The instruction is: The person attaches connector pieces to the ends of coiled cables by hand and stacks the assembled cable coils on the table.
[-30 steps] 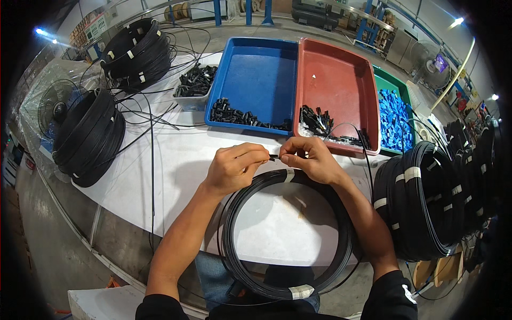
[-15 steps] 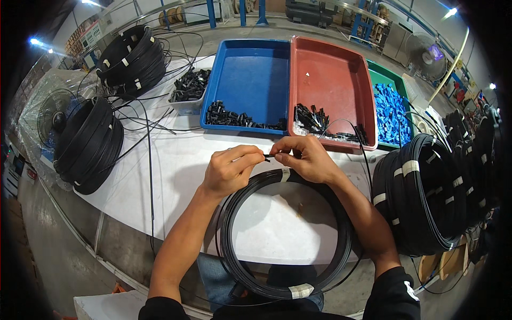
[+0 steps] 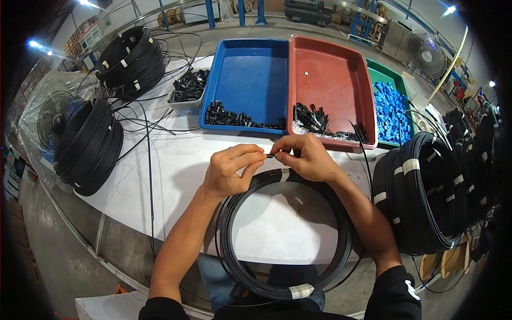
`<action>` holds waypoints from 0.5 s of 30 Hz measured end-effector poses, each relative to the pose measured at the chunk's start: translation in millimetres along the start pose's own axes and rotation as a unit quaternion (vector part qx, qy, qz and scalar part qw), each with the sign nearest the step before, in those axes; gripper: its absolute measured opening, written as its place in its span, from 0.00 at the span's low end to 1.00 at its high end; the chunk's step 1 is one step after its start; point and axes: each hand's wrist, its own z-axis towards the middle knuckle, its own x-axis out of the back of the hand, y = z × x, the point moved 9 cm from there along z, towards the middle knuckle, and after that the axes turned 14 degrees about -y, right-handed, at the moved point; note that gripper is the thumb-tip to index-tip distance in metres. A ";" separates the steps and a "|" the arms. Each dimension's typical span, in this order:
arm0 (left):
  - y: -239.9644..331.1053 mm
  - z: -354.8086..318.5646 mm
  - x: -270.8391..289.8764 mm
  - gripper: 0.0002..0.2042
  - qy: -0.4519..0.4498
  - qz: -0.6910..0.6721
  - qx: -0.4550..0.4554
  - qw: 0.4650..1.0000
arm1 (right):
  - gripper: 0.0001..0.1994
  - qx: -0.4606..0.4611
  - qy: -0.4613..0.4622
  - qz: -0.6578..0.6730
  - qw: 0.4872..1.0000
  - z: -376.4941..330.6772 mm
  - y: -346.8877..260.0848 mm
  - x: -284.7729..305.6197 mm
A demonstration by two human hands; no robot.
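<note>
Above the far side of a black cable coil, my two hands meet fingertip to fingertip. Between them shows a small, narrow black piece, too small to make out fully. My left hand pinches its left end between thumb and fingers. At the other end, the thumb and index finger of my right hand are closed on the same piece; the fingers hide its tip. The coil, bound with pale tape, lies partly on the white table and overhangs its front edge toward my lap.
Beyond my hands stand a blue tray and a red tray with small black parts, and a green tray of blue parts. A tub of black parts is left of them. Cable coils flank both sides; loose cables cross the left.
The fingers of my left hand have shifted slightly along the black piece, and the small bit that stuck out below them no longer shows. My right hand has hardly moved.
</note>
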 end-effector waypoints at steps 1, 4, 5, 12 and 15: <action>-5.2 -0.7 0.6 0.08 0.007 -0.026 0.018 0.999 | 0.10 0.007 0.003 -0.011 1.000 -0.3 -2.7 0.4; -22.0 -5.2 -4.3 0.07 0.013 -0.114 0.094 0.989 | 0.08 0.020 0.005 -0.030 0.999 -0.6 -9.2 0.7; -33.3 -9.0 -8.8 0.07 0.012 -0.176 0.151 0.973 | 0.07 0.025 0.004 -0.037 0.999 -0.5 -11.0 0.4; -33.7 -9.4 -12.3 0.08 -0.039 -0.154 0.158 0.974 | 0.07 0.087 0.034 -0.063 0.994 -1.7 -18.5 3.6; -24.0 -5.0 -10.6 0.08 -0.047 -0.099 0.117 0.987 | 0.06 0.108 0.039 -0.080 0.990 -1.8 -17.9 0.7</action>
